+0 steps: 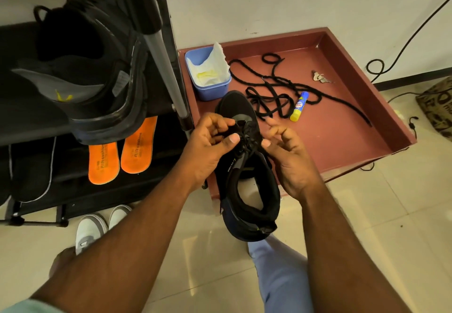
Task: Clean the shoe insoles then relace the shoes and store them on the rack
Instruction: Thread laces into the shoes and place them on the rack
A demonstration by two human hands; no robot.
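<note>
A black shoe lies toe-away across the front edge of the red tray, its opening facing up. My left hand pinches the black lace at the shoe's eyelets from the left. My right hand pinches the lace from the right, fingers curled. A loose black lace sprawls over the tray behind the shoe. The second black shoe sits on the black rack's upper shelf. Two orange insoles lie on the shelf below.
A blue tub with a white cloth stands at the tray's back left. A yellow and blue glue stick and keys lie on the tray. White shoes rest on the tiled floor under the rack. A black cable trails along the right wall.
</note>
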